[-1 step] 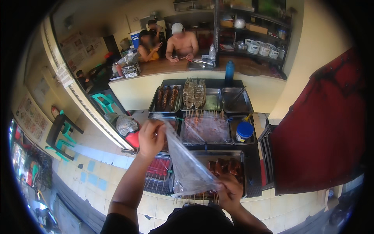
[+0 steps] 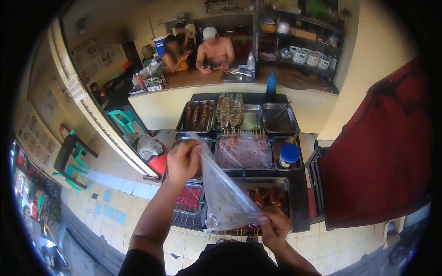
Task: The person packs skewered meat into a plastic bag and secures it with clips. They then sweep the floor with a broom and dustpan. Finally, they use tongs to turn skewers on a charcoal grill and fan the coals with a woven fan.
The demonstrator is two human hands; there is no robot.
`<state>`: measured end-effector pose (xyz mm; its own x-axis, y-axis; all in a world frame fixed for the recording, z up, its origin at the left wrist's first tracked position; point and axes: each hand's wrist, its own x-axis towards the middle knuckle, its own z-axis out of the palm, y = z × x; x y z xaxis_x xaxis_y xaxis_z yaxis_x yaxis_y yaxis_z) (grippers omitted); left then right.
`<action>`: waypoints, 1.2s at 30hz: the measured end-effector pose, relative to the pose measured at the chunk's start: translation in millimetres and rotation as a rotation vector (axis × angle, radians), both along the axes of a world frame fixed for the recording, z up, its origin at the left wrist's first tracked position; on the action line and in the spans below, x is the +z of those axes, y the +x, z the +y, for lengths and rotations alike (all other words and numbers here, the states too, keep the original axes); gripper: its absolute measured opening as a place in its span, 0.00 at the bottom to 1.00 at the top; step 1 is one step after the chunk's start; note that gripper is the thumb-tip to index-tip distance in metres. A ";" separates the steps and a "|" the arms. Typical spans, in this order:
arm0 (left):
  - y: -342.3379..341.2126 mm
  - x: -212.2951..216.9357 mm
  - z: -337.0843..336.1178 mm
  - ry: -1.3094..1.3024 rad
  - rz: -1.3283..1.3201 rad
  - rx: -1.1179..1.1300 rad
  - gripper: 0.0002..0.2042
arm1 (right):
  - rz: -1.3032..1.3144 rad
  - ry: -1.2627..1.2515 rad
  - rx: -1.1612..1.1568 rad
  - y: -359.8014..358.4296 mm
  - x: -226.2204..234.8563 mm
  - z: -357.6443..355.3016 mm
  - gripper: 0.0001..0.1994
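Note:
A clear plastic sheet (image 2: 225, 198) stretches slantwise between my two hands, above the front metal tray (image 2: 288, 188). My left hand (image 2: 183, 161) pinches its upper corner, over the left side of the table. Lower and to the right, my right hand (image 2: 275, 224) grips the opposite edge. Dark glazed meat pieces (image 2: 276, 197) show in the front tray to the right of the sheet, which blurs what lies beneath it. Stick ends poke out along the tray's near edge. Red sausages on sticks (image 2: 189, 197) lie in a tray to the left.
Behind stand a plastic-covered tray of skewered meat (image 2: 244, 151) and a blue-lidded jar (image 2: 288, 155). Farther back are browned grilled pieces (image 2: 198, 115), silvery fish (image 2: 229, 111) and a blue bottle (image 2: 271, 84). People sit beyond the counter (image 2: 184, 82). A red cover (image 2: 377, 161) hangs at right.
Both my hands have shifted slightly to the right, carrying the plastic sheet with them. The trays and their food stay where they were.

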<state>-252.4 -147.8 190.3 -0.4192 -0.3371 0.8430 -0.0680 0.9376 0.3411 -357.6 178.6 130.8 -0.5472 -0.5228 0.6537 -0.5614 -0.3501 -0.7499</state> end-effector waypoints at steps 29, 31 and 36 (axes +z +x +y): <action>-305.1 -151.4 164.1 -0.319 -0.598 -0.539 0.05 | -1.002 0.509 -0.652 -81.7 -172.1 147.0 0.07; -319.1 -174.1 179.8 -0.334 -0.673 -0.578 0.05 | -0.982 0.495 -0.632 -81.5 -185.5 156.4 0.08; -345.3 -225.0 204.2 -0.344 -0.907 -0.562 0.06 | -1.046 0.558 -0.627 -90.3 -223.7 168.2 0.10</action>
